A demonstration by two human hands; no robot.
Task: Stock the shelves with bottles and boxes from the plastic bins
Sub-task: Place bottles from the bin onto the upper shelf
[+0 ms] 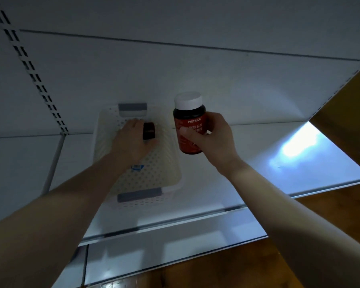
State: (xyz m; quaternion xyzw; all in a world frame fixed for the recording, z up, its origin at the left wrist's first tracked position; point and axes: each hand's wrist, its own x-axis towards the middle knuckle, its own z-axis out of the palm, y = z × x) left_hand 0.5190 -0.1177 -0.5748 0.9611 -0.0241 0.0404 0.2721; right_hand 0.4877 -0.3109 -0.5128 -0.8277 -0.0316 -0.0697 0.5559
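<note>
Beside the bin (166, 163), bottle (188, 117) within right fingers (213, 121)

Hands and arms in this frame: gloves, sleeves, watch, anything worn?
Nothing worn that shows. The left hand and right hand have no gloves or visible rings. The left forearm and right forearm are bare to the frame edge: no sleeves, watch or wristband.

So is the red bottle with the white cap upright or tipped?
Upright: the bottle has its white cap on top, label reading level, gripped by the right hand. Whether it touches the shelf, cannot tell.
</note>
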